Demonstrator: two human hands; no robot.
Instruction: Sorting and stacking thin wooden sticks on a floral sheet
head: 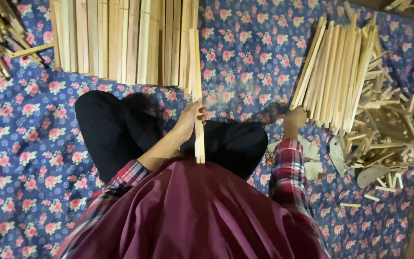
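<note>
Left hand [191,117] grip pinching wooden slat [198,96], right hand [295,118] grip on slat bundle [334,76], closure unclear

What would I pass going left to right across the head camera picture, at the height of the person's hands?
Flowered blue cloth → black-clad knee → left hand gripping a long wooden strip → right hand at the near ends of a bundle of wooden strips → loose heap of short wood offcuts.

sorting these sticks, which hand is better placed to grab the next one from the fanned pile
Probably the right hand: it already touches the near end of the fanned stick pile, while the left hand is busy gripping a long wooden strip.
</note>
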